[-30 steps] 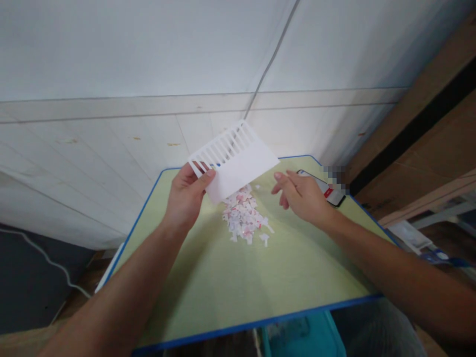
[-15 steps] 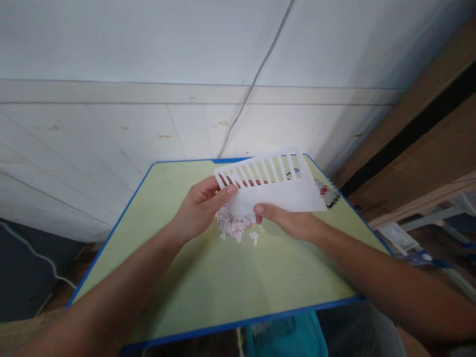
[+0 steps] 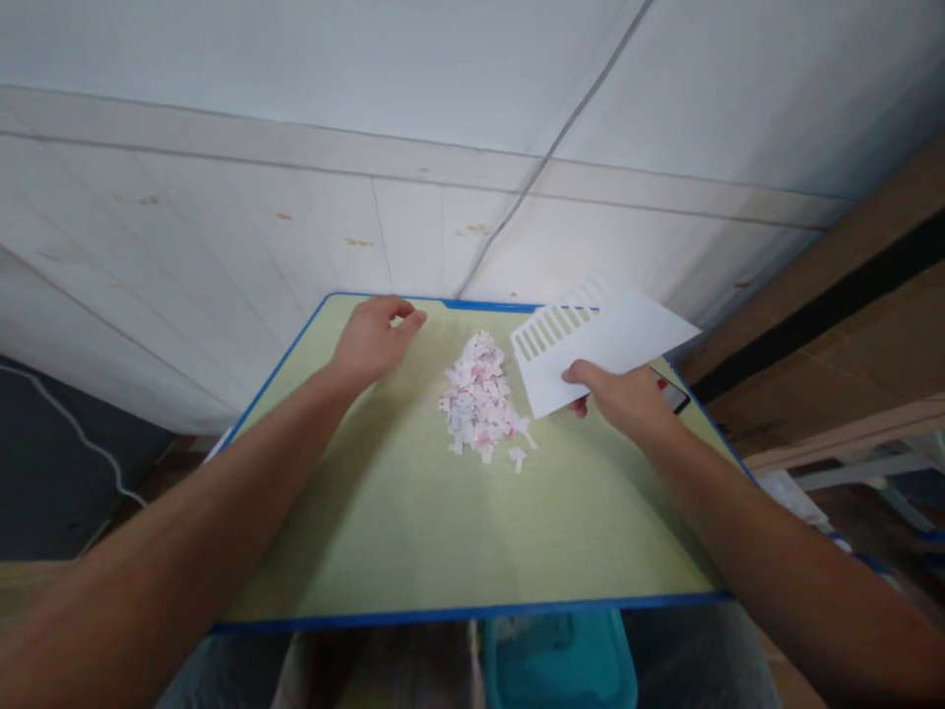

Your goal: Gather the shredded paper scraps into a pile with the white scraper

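Observation:
My right hand (image 3: pixel 609 394) pinches a white sheet (image 3: pixel 591 359) by its lower edge, thumb on top and fingers underneath. The sheet is thin, with a row of long slots cut along its far side, and it is tilted above the table's right part. My left hand (image 3: pixel 380 340) is over the far left of the table, its fingers loosely curled with a gap to the thumb. Nothing shows between them. Between my hands lies a heap of small white paper pieces (image 3: pixel 479 394) with pink and red marks. One loose piece (image 3: pixel 518 458) rests just in front of the heap.
The table (image 3: pixel 443 542) has a pale green top and a blue edge. A phone (image 3: pixel 670 392) lies at its right side, partly behind my right hand. Below the front edge is a turquoise bin (image 3: pixel 561 665). Cardboard (image 3: pixel 834 325) stands at right, a wall behind.
My left hand has let go of the slotted sheet and moved left. My right hand has carried the sheet to the right and turned it, uncovering the paper heap. The view has shifted slightly.

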Motion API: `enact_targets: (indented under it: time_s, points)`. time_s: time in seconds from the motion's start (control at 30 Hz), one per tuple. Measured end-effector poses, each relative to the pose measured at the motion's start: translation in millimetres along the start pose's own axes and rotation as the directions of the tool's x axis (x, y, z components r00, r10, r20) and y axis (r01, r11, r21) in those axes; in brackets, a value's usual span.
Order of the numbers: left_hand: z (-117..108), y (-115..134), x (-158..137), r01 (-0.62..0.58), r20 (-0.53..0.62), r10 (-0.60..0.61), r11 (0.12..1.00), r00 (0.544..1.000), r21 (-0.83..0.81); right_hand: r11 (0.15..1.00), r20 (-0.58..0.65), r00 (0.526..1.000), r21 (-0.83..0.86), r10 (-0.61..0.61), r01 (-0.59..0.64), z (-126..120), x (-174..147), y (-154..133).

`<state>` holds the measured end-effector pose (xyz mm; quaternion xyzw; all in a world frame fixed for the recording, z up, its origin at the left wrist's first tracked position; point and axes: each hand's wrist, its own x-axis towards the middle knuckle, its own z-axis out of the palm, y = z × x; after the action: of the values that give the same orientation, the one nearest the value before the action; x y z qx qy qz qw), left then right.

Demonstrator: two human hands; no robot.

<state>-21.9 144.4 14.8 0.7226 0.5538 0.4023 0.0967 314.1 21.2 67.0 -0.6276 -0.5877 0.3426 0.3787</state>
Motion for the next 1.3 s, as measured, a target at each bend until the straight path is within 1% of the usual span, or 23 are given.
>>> enact_targets:
  time_s: [0.07,0.13,0.2,0.27,0.33,0.4,0.47,0.5,0.6,0.63,0.7,0.77,0.83,0.87,0.93,0.97,1.0,1.07,1.2,1.27,1.3]
  points:
    - [2.1,-16.1,6.2,0.030,0.019,-0.033,0.988,0.999,0.154,0.998,-0.047,0.997,0.008,0.061,-0.060,-10.3,8.4,1.3]
    - [4.3,-22.5,5.0,0.047,0.045,-0.062,0.957,0.997,0.286,0.994,-0.020,0.994,-0.019,0.103,-0.103,-17.1,11.7,2.1]
    - [6.7,-20.9,-0.1,0.084,0.089,-0.123,0.931,0.988,0.356,0.991,0.026,0.993,-0.073,0.112,-0.110,-17.8,8.7,2.5]
    - [9.0,-14.9,-5.0,0.100,0.138,-0.165,0.917,0.977,0.386,0.988,0.052,0.993,-0.118,0.109,-0.103,-12.8,0.8,3.4]
    - [10.2,-8.3,-7.6,0.086,0.157,-0.158,0.916,0.975,0.392,0.987,0.054,0.995,-0.141,0.083,-0.075,-4.8,-8.7,5.0]
    - [10.4,-3.1,-8.2,0.073,0.175,-0.152,0.919,0.973,0.388,0.986,0.099,0.993,-0.157,0.066,-0.050,1.7,-15.8,6.1]
    - [10.3,-0.1,-7.8,0.078,0.179,-0.152,0.928,0.972,0.365,0.984,0.115,0.991,-0.171,0.070,-0.049,4.5,-17.9,3.8]
    - [10.4,0.8,-7.4,0.078,0.179,-0.149,0.933,0.972,0.350,0.981,0.105,0.991,-0.185,0.079,-0.059,5.0,-17.2,0.7]
    - [11.8,2.4,-6.1,0.090,0.165,-0.149,0.943,0.975,0.320,0.973,0.020,0.996,-0.215,0.086,-0.079,10.0,-12.3,-17.1]
    - [12.3,2.8,-5.6,0.097,0.158,-0.152,0.945,0.976,0.314,0.977,-0.007,0.998,-0.205,0.061,-0.062,15.0,-10.7,-25.0]
    - [12.3,4.0,-5.0,0.110,0.139,-0.157,0.948,0.978,0.299,0.989,0.022,1.000,-0.149,-0.009,0.013,32.1,-8.1,-40.6]
    - [10.8,5.3,-5.1,0.129,0.115,-0.167,0.952,0.979,0.278,0.993,0.153,0.987,-0.093,-0.057,0.072,56.0,-4.9,-52.5]
    - [8.2,6.2,-6.1,0.149,0.094,-0.178,0.954,0.980,0.259,0.998,0.273,0.962,-0.054,-0.027,0.044,80.7,0.3,-58.2]
    - [7.0,6.2,-6.8,0.157,0.089,-0.184,0.955,0.979,0.251,0.999,0.309,0.951,-0.048,-0.009,0.025,91.1,3.4,-58.7]
    - [5.3,5.7,-8.1,0.166,0.088,-0.192,0.956,0.978,0.242,0.998,0.306,0.951,-0.062,0.039,-0.021,104.6,8.9,-56.1]
    - [5.0,5.2,-8.5,0.167,0.091,-0.194,0.956,0.977,0.243,0.997,0.291,0.955,-0.075,0.055,-0.034,106.9,10.6,-53.7]
    - [5.2,4.6,-8.8,0.164,0.098,-0.194,0.955,0.976,0.248,0.995,0.269,0.961,-0.090,0.069,-0.047,106.2,11.1,-51.0]
    - [6.4,3.5,-8.7,0.148,0.118,-0.184,0.953,0.976,0.265,0.991,0.220,0.972,-0.116,0.087,-0.063,96.3,8.5,-46.8]
    - [9.2,2.2,-7.4,0.122,0.131,-0.164,0.951,0.978,0.285,0.982,0.102,0.990,-0.171,0.099,-0.081,55.7,2.9,-48.9]
    - [9.4,1.7,-6.8,0.119,0.127,-0.162,0.948,0.979,0.296,0.973,0.012,0.995,-0.210,0.095,-0.091,33.8,10.3,-53.7]
    - [9.3,1.4,-6.6,0.117,0.126,-0.161,0.946,0.979,0.303,0.962,-0.054,0.995,-0.255,0.089,-0.100,24.5,17.4,-55.7]
